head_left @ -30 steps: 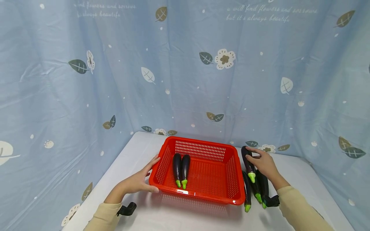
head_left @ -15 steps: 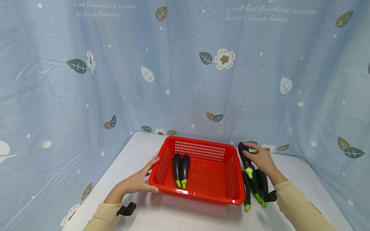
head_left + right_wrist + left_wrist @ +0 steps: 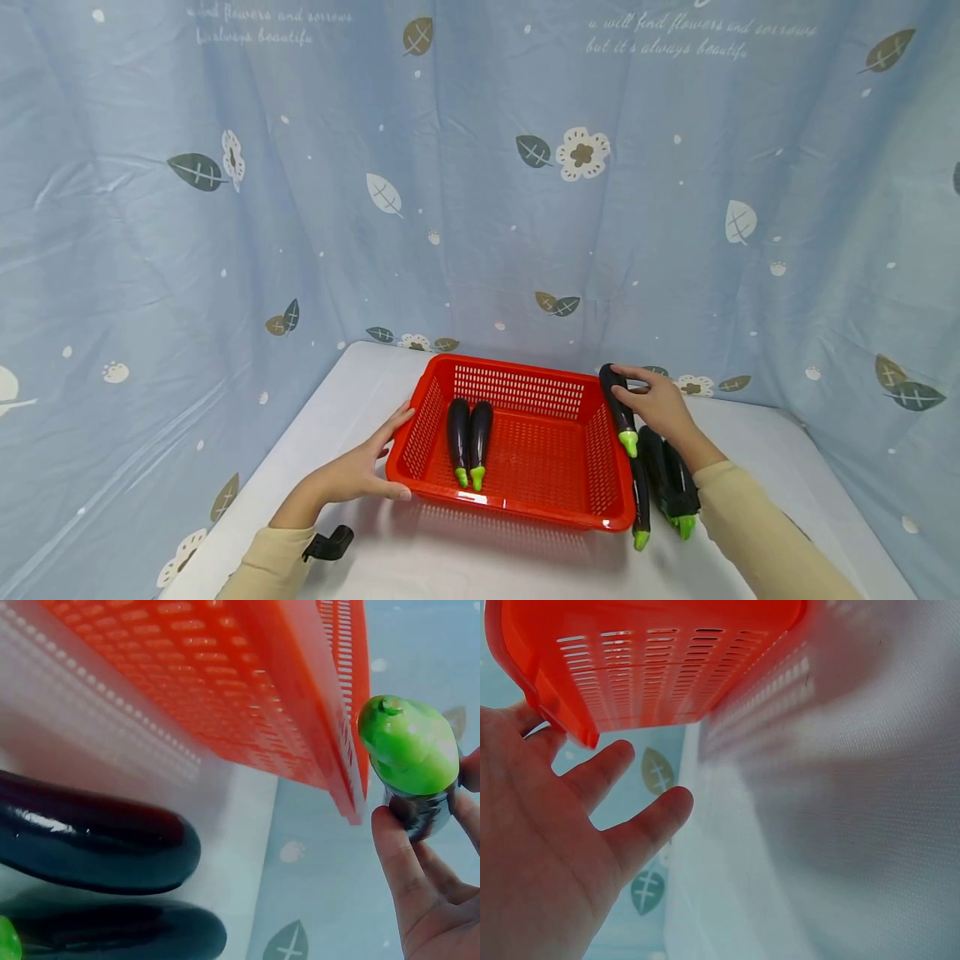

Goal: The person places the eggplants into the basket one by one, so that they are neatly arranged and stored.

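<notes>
I hold one glossy dark-purple eggplant (image 3: 619, 417) in my right hand (image 3: 663, 407), its green stem end toward me, at the right rim of the basket (image 3: 525, 510); contact with the rim cannot be determined. The basket is red, rectangular, perforated and upright. Two similar eggplants (image 3: 458, 437) lie inside it, side by side, left of centre, stems toward me. Outside, one eggplant (image 3: 641, 500) lies along the right wall; further right, more eggplants (image 3: 678, 479) lie grouped, partly hidden.
</notes>
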The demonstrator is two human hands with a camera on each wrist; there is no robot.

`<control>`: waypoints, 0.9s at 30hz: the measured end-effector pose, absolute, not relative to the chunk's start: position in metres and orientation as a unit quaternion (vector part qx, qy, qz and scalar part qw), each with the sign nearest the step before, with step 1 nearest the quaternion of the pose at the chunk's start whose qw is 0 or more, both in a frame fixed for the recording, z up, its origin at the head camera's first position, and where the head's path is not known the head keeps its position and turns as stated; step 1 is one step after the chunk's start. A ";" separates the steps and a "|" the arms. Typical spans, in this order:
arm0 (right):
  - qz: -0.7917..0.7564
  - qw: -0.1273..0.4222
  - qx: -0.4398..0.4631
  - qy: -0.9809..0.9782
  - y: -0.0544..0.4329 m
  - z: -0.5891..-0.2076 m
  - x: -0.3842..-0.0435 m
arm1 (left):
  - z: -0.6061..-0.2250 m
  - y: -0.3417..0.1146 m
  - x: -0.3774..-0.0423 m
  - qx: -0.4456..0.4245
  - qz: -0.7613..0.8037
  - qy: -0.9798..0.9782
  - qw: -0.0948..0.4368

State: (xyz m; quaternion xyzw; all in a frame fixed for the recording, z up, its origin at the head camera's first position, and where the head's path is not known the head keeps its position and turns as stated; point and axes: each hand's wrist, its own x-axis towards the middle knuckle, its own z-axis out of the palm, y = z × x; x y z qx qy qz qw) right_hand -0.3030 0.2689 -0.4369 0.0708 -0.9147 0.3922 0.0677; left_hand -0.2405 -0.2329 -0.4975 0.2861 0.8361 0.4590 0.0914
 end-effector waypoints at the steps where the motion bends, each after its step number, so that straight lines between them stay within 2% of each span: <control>1: 0.392 0.069 0.072 -0.914 0.268 -0.437 -0.303 | -0.498 -0.233 -0.241 0.286 0.458 0.837 0.091; 27: 0.432 0.040 0.083 -0.897 0.233 -0.427 -0.311 | -0.499 -0.234 -0.241 0.276 0.454 0.842 0.096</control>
